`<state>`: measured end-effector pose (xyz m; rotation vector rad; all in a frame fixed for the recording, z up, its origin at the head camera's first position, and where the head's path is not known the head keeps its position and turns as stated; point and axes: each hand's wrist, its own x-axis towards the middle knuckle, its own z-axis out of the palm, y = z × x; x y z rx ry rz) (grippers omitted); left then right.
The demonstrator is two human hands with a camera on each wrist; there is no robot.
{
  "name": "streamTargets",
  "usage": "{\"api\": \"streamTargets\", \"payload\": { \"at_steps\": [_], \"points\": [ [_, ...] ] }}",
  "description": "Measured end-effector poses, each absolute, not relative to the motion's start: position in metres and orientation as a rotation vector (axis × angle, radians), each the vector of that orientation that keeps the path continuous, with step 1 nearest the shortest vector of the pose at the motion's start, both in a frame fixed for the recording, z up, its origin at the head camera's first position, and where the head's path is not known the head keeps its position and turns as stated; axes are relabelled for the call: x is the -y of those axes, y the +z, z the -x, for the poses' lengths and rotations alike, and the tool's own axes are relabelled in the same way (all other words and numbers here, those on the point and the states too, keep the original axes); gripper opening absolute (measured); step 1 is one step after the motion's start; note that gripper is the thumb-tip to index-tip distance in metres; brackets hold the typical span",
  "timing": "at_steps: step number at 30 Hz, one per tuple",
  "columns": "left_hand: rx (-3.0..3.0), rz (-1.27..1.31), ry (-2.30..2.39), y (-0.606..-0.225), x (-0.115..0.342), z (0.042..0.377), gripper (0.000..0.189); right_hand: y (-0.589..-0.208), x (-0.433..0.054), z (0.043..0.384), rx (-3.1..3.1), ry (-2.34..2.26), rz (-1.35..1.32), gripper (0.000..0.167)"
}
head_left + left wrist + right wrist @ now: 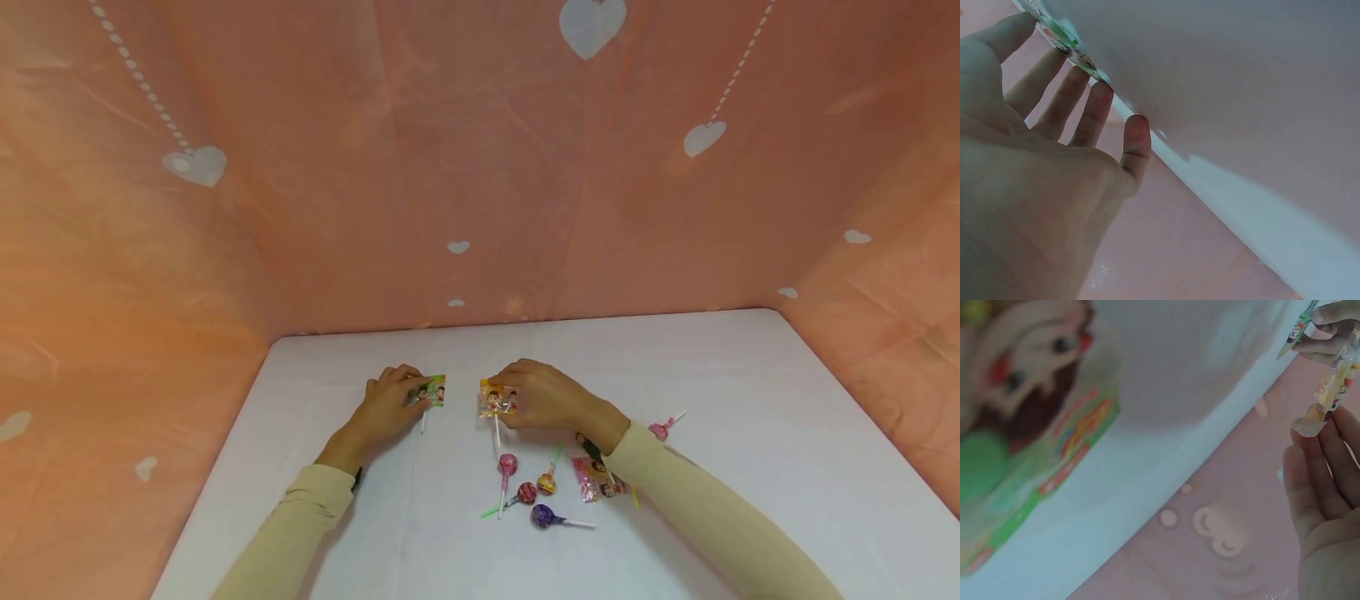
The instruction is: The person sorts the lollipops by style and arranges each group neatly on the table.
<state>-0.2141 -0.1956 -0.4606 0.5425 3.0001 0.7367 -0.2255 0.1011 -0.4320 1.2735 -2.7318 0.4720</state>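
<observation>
On the left side of the white table, my left hand [386, 408] pinches a flat lollipop in a green-edged clear wrapper [437, 392], its white stick pointing toward me. The left wrist view shows that hand's fingertips at the green wrapper [1075, 53], close to the tabletop. My right hand [547, 396] holds a lollipop in a yellow-orange wrapper [493, 400] by its right side, stick also toward me. In the right wrist view this wrapper [1338, 387] sits at the fingertips. Both wrappers carry cartoon figures.
Nearer me lie round lollipops: pink [507, 463], yellow [547, 483], red [527, 493] and purple [542, 517]. A pink flat packet [588, 479] is partly under my right forearm. Another pink lollipop [660, 431] lies farther right. Orange cloth [480, 167] with hearts surrounds the table.
</observation>
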Motion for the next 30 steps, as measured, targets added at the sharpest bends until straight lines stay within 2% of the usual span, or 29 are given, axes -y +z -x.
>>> {"api": "streamTargets", "payload": {
  "at_steps": [12,19,30],
  "points": [
    [-3.032,-0.518,0.676,-0.462,0.193,0.216,0.042,-0.444,-0.068,0.254,2.799,0.422,-1.316,0.046],
    [-3.064,-0.541,0.651,-0.462,0.191,0.217,0.04,-0.446,-0.053,0.266,2.921,0.492,-1.241,0.049],
    [-3.074,-0.546,0.631,-0.464,0.193,0.22,0.04,-0.447,-0.039,0.27,3.004,0.529,-1.272,0.05]
  ]
}}
